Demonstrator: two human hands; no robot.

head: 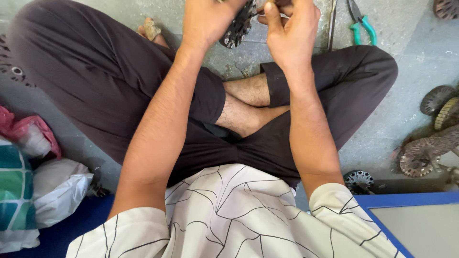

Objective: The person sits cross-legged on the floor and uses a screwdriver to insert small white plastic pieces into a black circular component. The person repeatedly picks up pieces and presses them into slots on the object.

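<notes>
Slotted metal disc (237, 26) tilted edge-on, left hand (206, 21) gripping

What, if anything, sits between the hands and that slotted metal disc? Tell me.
Nothing visible does. The left hand already grips the slotted metal disc at its edge, and the right hand is closed beside it, fingers at its upper rim. The top of the frame cuts off the contact.

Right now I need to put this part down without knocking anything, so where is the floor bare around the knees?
Bare floor lies beyond the right knee, between the green-handled pliers and the pile of round discs. That pile is crowded. On the other side, bags fill the near corner. Both the left hand and right hand hold a dark disc.
</notes>
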